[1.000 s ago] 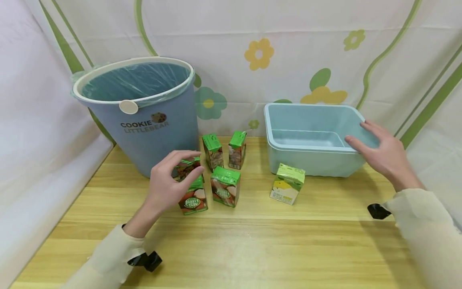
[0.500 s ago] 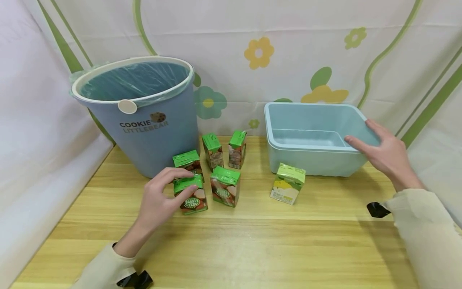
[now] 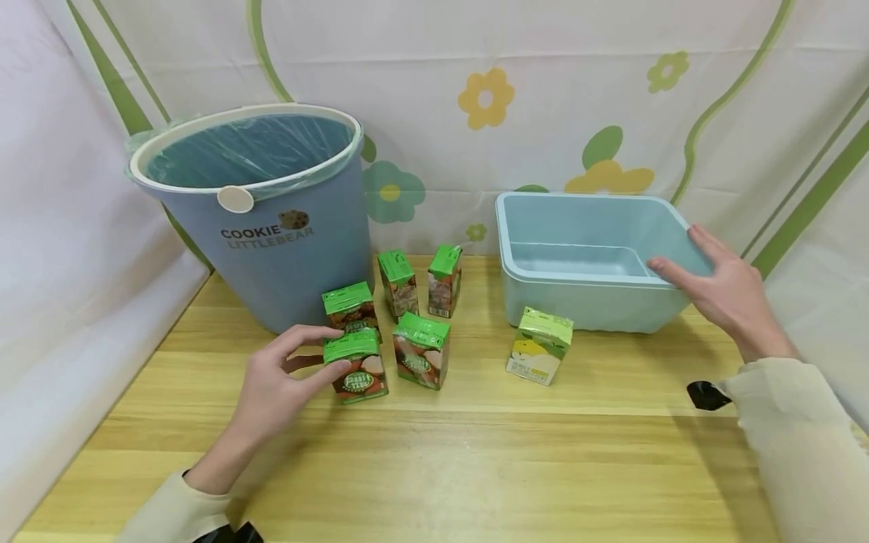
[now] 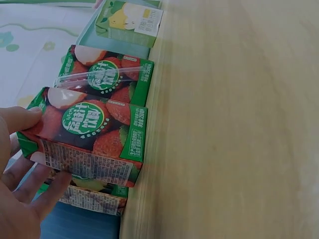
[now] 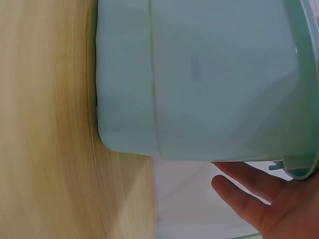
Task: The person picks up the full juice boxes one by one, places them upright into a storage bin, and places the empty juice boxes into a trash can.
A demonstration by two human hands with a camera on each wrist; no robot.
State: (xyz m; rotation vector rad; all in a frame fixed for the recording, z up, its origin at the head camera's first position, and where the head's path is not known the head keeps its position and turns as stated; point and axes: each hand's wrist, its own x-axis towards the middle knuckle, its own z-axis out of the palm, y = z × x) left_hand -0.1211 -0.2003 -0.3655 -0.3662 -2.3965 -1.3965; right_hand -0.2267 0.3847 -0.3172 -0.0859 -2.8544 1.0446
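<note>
Green topped the juice box (image 3: 360, 375) on the worktop (image 3: 475, 467), pinched in the left hand (image 3: 271, 388) — the right hand (image 3: 729, 296) rested, fingers straight, on the tub (image 3: 597, 305). Grasping, we judged; the next move called for steadiness.

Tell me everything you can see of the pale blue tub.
The pale blue tub is an open rectangular container with rounded corners, a thick rim and smooth, plastic-looking walls. It stands upright on the table; no contents show. The right hand grips its right side, thumb over the rim. A yellow-and-green carton stands close in front; contact is unclear.
</note>
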